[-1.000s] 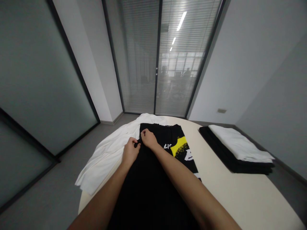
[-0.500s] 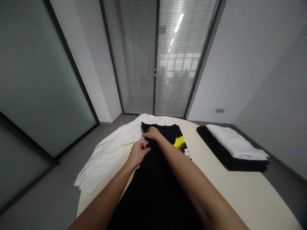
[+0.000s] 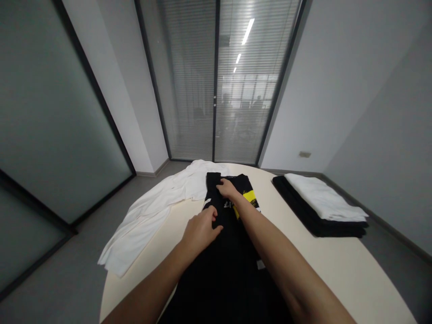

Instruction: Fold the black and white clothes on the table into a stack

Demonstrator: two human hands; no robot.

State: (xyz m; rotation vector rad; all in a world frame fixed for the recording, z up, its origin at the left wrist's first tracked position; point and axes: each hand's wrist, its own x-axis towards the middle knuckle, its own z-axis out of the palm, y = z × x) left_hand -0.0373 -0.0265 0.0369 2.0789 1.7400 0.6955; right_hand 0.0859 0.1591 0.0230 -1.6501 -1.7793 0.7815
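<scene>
A black T-shirt (image 3: 213, 182) with yellow and white print lies on the table in front of me, its left side turned over into a narrow strip at the far end. My right hand (image 3: 228, 189) rests on that strip, its fingers bent against the cloth as if pinching it. Nearer to me, my left hand (image 3: 201, 227) is at the shirt's left edge, fingers curled and thumb held apart over the black cloth. Part of the print is hidden by my right forearm.
A white garment (image 3: 148, 213) is spread along the left side of the round, pale table (image 3: 290, 265), overhanging its edge. To the right lies a folded white garment (image 3: 326, 198) on top of folded black cloth (image 3: 303, 213). Blinds cover the glass door (image 3: 243, 117) beyond.
The raised left part of the black T-shirt now lies turned inward, with more print showing. My right hand has moved to the right; my left hand has come nearer to me and its thumb has spread.
</scene>
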